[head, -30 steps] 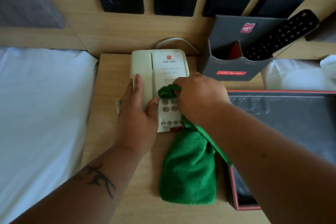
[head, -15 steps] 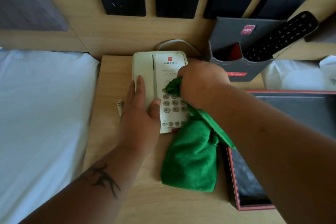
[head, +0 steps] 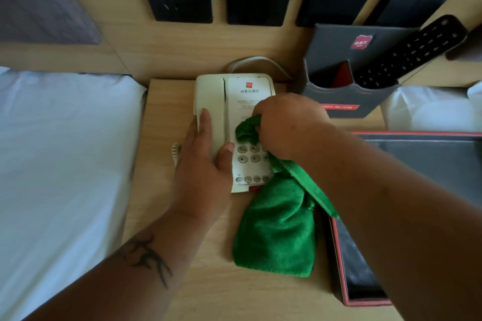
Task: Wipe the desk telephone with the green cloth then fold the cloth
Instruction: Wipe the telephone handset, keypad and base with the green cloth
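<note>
Pressing bunched cloth (head: pixel 276 224) onto phone (head: pixel 247 101) keypad with clenched right hand (head: pixel 287 125); left hand (head: pixel 203 164) flat, open, steadying handset.

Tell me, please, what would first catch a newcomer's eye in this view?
The bright green microfibre cloth stands out, bunched in the right hand on the keypad of the cream plastic desk telephone, its tail trailing onto the light wooden nightstand. The left hand lies flat over the handset, left of the keypad.

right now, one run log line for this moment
wiping | right hand rubs green cloth on telephone keypad | left hand steadies handset
</note>
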Motion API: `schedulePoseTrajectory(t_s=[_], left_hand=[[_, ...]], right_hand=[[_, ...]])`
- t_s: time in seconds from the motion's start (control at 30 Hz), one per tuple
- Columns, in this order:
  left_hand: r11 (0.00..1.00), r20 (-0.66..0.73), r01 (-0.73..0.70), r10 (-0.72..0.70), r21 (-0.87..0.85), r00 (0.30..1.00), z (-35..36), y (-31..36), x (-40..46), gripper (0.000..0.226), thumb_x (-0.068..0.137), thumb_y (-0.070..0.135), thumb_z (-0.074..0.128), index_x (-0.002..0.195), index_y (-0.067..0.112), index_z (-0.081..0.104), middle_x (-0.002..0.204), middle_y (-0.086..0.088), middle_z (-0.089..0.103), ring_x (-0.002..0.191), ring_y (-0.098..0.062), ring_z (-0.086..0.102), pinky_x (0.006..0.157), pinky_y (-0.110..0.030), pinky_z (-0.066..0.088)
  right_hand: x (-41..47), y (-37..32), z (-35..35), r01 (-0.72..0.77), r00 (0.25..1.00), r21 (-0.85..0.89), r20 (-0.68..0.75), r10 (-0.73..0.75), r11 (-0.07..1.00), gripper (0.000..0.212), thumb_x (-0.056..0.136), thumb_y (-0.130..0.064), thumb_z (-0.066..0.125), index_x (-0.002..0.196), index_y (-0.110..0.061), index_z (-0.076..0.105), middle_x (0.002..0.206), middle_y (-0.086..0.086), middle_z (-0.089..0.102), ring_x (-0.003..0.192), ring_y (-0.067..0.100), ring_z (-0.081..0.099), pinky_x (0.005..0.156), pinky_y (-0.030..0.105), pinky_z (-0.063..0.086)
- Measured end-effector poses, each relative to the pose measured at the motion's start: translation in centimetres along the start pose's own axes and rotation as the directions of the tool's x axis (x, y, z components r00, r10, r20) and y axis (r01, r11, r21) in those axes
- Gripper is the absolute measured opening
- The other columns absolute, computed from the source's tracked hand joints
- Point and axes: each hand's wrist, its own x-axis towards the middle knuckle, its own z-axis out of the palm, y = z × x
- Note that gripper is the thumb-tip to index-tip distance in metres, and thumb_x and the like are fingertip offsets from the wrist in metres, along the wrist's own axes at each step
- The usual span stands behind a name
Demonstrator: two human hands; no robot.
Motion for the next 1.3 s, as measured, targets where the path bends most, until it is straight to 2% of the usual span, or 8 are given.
schedulePoseTrajectory(t_s=[0.13,0.3,0.4,0.57,0.97,1.03,1.2,1.3], left_hand=[[1.0,-0.01,0.012,-0.012,0.001,1.0,0.2,0.0,0.1,0.072,0.097,0.034,0.053,0.157,0.03,0.013,0.166,-0.001,0.019,0.152,-0.014,0.017,0.124,-0.037,0.018],[1.0,0.002,0.029,-0.029,0.0,1.0,0.0,0.0,-0.1,0.073,0.098,0.035,0.053,0.157,0.033,0.012,0.167,0.003,0.018,0.152,-0.012,0.016,0.12,-0.029,0.016],[1.0,-0.001,0.02,-0.02,0.016,1.0,-0.1,0.1,0.0,0.072,0.098,0.037,0.052,0.157,0.032,0.011,0.167,0.002,0.018,0.152,-0.013,0.015,0.122,-0.03,0.015],[1.0,-0.006,0.016,-0.016,-0.01,1.0,0.2,-0.1,-0.1,0.071,0.098,0.036,0.051,0.158,0.03,0.012,0.167,0.002,0.017,0.152,-0.012,0.015,0.117,-0.023,0.013],[1.0,-0.038,0.015,-0.015,-0.012,0.999,0.2,0.4,-0.3,0.071,0.098,0.031,0.053,0.158,0.025,0.015,0.166,0.001,0.022,0.151,-0.014,0.022,0.118,-0.031,0.025],[1.0,-0.045,0.015,-0.015,-0.003,0.999,0.1,0.3,-0.4,0.071,0.098,0.032,0.053,0.158,0.027,0.015,0.165,0.001,0.022,0.151,-0.014,0.023,0.121,-0.035,0.024],[0.999,-0.034,0.038,-0.038,-0.002,0.999,0.2,0.3,-0.4,0.07,0.098,0.035,0.051,0.157,0.036,0.013,0.166,0.008,0.019,0.15,-0.01,0.022,0.113,-0.022,0.021],[0.999,-0.025,0.045,-0.045,0.0,0.999,0.3,0.1,-0.2,0.071,0.098,0.037,0.051,0.156,0.04,0.011,0.166,0.009,0.019,0.151,-0.011,0.021,0.116,-0.025,0.021]], right_hand=[[0.3,-1.2,0.3,0.083,0.995,-0.013,-0.053,-0.083,0.996,0.028,0.088,-0.025,0.056,0.114,-0.031,0.063,0.092,-0.001,0.049,0.08,0.022,0.048,0.06,0.034,0.038],[-0.6,-0.7,-0.5,0.03,0.999,-0.147,-0.01,-0.032,0.989,0.024,0.087,-0.022,0.058,0.111,-0.022,0.062,0.083,0.0,0.05,0.069,0.019,0.05,0.052,0.033,0.036],[-0.2,-1.0,-1.1,-0.004,1.0,-0.106,-0.013,0.003,0.994,0.016,0.087,-0.02,0.057,0.102,-0.019,0.061,0.074,0.0,0.045,0.064,0.018,0.047,0.054,0.033,0.038],[0.3,-1.6,0.7,0.089,0.994,0.019,-0.071,-0.087,0.996,0.027,0.085,-0.026,0.057,0.11,-0.03,0.064,0.091,-0.002,0.047,0.078,0.023,0.047,0.06,0.032,0.037],[-2.3,1.3,1.0,-0.179,0.981,0.098,-0.058,0.185,0.979,0.013,0.086,-0.022,0.055,0.096,-0.022,0.062,0.07,-0.003,0.046,0.057,0.015,0.044,0.045,0.026,0.031],[-2.0,1.2,0.9,-0.161,0.985,0.104,-0.051,0.167,0.981,0.019,0.086,-0.023,0.055,0.104,-0.023,0.062,0.076,-0.002,0.05,0.062,0.017,0.048,0.048,0.027,0.037],[1.6,-0.1,0.1,-0.13,0.981,0.196,-0.118,0.155,0.972,0.041,0.086,-0.017,0.052,0.127,-0.023,0.056,0.11,0.007,0.059,0.087,0.028,0.057,0.065,0.034,0.044],[4.1,-0.8,-0.3,-0.097,0.964,0.295,-0.211,0.164,0.95,0.046,0.085,-0.012,0.05,0.127,-0.027,0.058,0.116,0.006,0.064,0.096,0.03,0.063,0.069,0.034,0.047]])
